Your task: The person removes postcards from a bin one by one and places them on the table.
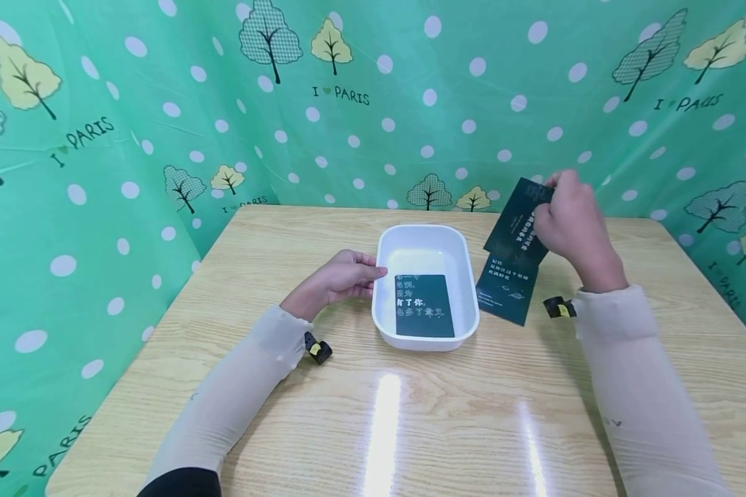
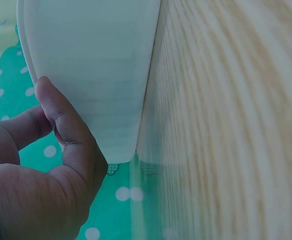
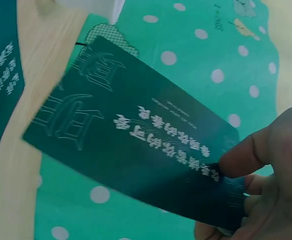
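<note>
My left hand (image 1: 343,277) pinches the left rim of a white plastic tub (image 1: 419,261), and the left wrist view shows fingers against the tub's side wall (image 2: 93,50). Inside the tub lies a dark green card (image 1: 424,324) with white lettering, flat on the bottom. To the right, my right hand (image 1: 573,219) holds another dark green card (image 1: 511,219) between thumb and fingers, tilted above the table. Its printed face, with pale characters, fills much of the right wrist view. Below it a third green card (image 1: 506,293) lies beside the tub, its upper end overlapped by the held card.
The light wood table (image 1: 286,428) carries the tub and cards. Behind and to the sides hangs a green curtain (image 1: 360,138) with white dots and printed trees. A small black wrist device (image 1: 559,307) juts from the right sleeve, another (image 1: 318,348) from the left.
</note>
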The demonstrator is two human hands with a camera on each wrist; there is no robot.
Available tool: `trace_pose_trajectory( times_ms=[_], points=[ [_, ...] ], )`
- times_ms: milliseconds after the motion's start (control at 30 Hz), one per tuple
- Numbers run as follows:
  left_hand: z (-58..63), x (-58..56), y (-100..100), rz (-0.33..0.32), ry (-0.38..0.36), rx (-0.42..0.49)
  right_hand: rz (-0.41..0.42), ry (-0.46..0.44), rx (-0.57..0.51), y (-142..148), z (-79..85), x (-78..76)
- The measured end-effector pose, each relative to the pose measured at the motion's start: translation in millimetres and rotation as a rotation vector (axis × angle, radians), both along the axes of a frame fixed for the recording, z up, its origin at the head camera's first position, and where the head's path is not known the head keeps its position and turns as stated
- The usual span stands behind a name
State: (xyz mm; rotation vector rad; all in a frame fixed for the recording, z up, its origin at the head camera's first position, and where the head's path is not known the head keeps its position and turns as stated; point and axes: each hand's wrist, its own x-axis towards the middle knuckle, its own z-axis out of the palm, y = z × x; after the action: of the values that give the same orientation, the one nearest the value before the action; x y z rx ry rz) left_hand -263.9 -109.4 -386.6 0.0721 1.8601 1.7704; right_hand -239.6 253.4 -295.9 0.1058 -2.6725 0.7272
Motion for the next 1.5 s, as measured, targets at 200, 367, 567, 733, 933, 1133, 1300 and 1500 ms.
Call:
trace_pose_trajectory(
  times_ms=[200, 367, 567, 733, 933, 1133, 1300, 1500],
  points=[
    [-0.3, 0.2, 0, 0.003, -0.004, -0.001, 0.05, -0.156, 0.047, 10, -13.1, -8.3],
    [-0.4, 0.2, 0, 0.005, -0.007, -0.003, 0.127, -0.28, 0.066, 13, -22.9, -13.1],
    [-0.2, -0.4, 0, 0.005, 0.001, -0.015, 0.184, -0.417, 0.077, 9, -28.5, -15.9],
    [0.6, -0.4, 0, 0.003, 0.002, -0.02, 0.233, -0.49, 0.076, 6, -34.3, -17.7],
    [0.5, -0.2, 0, 0.003, 0.001, -0.018, 0.27, -0.523, 0.091, 8, -44.8, -22.1],
    [0.6, 0.3, 0, 0.005, -0.005, -0.009, 0.277, -0.535, 0.167, 9, -48.5, -24.7],
    [-0.2, -0.1, 0, 0.003, -0.01, -0.013, 0.257, -0.545, 0.227, 8, -53.0, -26.2],
    [0.3, 0.3, 0, 0.0, -0.008, -0.011, 0.255, -0.547, 0.314, 3, -59.9, -29.4]
  ],
)
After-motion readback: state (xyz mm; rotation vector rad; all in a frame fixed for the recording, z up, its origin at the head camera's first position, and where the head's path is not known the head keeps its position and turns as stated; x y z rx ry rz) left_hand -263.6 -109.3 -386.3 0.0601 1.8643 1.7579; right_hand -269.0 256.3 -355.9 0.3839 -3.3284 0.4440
